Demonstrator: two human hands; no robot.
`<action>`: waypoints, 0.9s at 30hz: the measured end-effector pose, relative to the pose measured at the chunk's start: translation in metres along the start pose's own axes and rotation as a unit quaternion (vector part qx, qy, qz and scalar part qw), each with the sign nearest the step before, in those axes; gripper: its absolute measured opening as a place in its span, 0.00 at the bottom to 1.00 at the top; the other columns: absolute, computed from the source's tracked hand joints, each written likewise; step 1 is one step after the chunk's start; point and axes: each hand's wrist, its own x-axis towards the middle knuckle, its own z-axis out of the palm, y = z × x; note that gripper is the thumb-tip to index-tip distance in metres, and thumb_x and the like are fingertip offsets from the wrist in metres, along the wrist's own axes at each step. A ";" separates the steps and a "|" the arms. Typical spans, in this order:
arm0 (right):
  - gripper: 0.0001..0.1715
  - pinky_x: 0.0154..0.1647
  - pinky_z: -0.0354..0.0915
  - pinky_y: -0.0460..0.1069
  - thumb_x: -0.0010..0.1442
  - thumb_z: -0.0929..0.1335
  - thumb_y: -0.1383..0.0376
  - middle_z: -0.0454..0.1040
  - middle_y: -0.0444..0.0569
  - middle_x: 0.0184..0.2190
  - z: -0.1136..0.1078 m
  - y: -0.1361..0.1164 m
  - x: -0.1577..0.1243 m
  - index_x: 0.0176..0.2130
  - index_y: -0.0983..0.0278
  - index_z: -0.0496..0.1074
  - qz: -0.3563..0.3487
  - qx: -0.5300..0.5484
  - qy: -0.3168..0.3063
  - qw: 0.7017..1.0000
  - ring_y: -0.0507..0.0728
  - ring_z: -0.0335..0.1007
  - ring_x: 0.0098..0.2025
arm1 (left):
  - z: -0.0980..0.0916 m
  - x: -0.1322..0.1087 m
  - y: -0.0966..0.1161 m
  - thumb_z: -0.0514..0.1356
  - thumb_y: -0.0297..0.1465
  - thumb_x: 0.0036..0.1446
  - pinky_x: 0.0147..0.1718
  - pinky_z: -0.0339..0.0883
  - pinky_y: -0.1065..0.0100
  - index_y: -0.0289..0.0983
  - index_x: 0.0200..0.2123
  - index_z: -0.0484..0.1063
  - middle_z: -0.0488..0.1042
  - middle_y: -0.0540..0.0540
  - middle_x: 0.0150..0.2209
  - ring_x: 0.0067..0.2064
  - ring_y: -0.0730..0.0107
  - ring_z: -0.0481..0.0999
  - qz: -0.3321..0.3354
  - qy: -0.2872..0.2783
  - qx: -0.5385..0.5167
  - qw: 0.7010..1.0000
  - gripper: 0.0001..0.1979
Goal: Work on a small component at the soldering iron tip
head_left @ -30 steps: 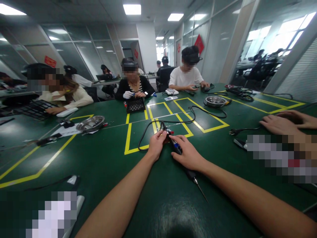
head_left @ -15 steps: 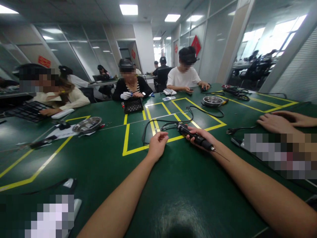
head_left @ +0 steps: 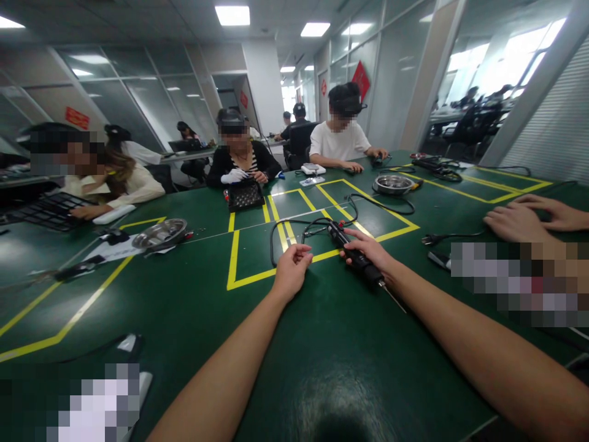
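Observation:
My right hand is closed around a black electric screwdriver, held low over the green table. Its long thin bit points back toward me, beside my right forearm. The cord runs from the tool's far end and loops over the yellow tape. My left hand rests on the table left of the screwdriver, fingers loosely curled in toward the thumb. Nothing shows in it, and it is apart from the tool.
Metal bowls stand at left and far right. Yellow tape marks rectangles on the table. A co-worker's hands rest at right near a plug. Across sits a person with a black basket.
The screwdriver has shifted slightly left, its bit swinging down and left, with my right hand around it. My left hand has stayed nearly still.

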 end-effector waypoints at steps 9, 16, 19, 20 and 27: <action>0.46 0.22 0.74 0.46 0.53 0.73 0.70 0.76 0.49 0.44 0.046 0.019 -0.032 0.67 0.54 0.60 -0.063 -0.141 -0.088 0.984 0.51 0.76 0.25 | 0.004 0.003 -0.008 0.62 0.34 0.60 0.37 0.73 0.65 0.34 0.49 0.70 0.78 0.43 0.38 0.36 0.67 0.79 -0.031 0.010 -0.095 0.995 0.15; 0.45 0.33 0.80 0.53 0.56 0.73 0.66 0.74 0.53 0.47 0.053 0.035 -0.040 0.68 0.59 0.58 -0.094 -0.185 -0.130 0.970 0.56 0.78 0.36 | 0.006 0.006 -0.008 0.64 0.45 0.60 0.38 0.74 0.64 0.34 0.54 0.68 0.80 0.43 0.35 0.34 0.67 0.79 -0.071 0.013 -0.114 0.991 0.26; 0.47 0.34 0.81 0.55 0.56 0.74 0.65 0.68 0.58 0.58 0.055 0.037 -0.043 0.69 0.57 0.55 -0.115 -0.207 -0.126 0.963 0.58 0.79 0.40 | 0.005 0.004 -0.005 0.64 0.44 0.60 0.37 0.73 0.66 0.34 0.57 0.68 0.80 0.44 0.36 0.35 0.67 0.79 -0.064 0.009 -0.091 0.994 0.28; 0.49 0.35 0.81 0.55 0.55 0.74 0.64 0.63 0.59 0.62 0.056 0.038 -0.044 0.69 0.56 0.53 -0.119 -0.210 -0.123 0.962 0.58 0.79 0.41 | 0.005 0.004 -0.005 0.64 0.44 0.60 0.37 0.73 0.66 0.34 0.58 0.67 0.80 0.44 0.36 0.35 0.67 0.79 -0.059 0.009 -0.086 0.994 0.28; 0.55 0.37 0.80 0.57 0.55 0.76 0.60 0.68 0.63 0.60 0.058 0.042 -0.038 0.70 0.61 0.46 -0.043 -0.144 -0.118 0.982 0.58 0.81 0.35 | 0.006 0.001 -0.001 0.64 0.39 0.60 0.36 0.73 0.67 0.37 0.59 0.64 0.78 0.47 0.33 0.33 0.69 0.77 -0.053 0.017 -0.107 0.993 0.27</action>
